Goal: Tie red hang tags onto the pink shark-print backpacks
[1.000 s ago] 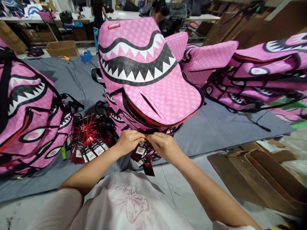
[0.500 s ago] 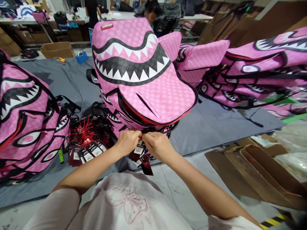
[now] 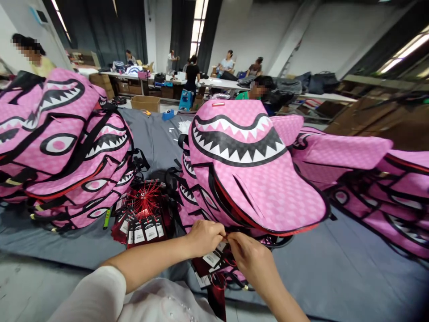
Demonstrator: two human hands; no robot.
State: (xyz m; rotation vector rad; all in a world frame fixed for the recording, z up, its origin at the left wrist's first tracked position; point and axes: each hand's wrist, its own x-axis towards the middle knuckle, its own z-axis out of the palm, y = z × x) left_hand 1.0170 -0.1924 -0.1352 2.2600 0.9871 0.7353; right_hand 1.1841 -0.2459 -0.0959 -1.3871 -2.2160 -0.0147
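A pink backpack (image 3: 231, 170) with a printed shark mouth lies on a stack of similar bags in front of me, its flap-like front hanging open along a red-edged zip. Just below that flap, my left hand (image 3: 206, 237) and my right hand (image 3: 253, 255) meet fingertip to fingertip. Both are closed in a pinch; whatever is between the fingers is too small and hidden to name. Black and red hang tags (image 3: 211, 258) with barcode labels dangle under the hands. To the left lies a bundle of hang tags (image 3: 149, 230) with red cords fanned out.
More pink backpacks are piled at left (image 3: 60, 143) and at right (image 3: 385, 197) on the grey-covered table (image 3: 335, 273). A yellow-green marker (image 3: 107, 218) lies by the left pile. A cardboard box (image 3: 145, 103) stands behind. Several people work at far tables.
My view has tipped up and swung left, so the bags appear lower and further right, and more of the room shows. Both hands remain pinched together under the flap.
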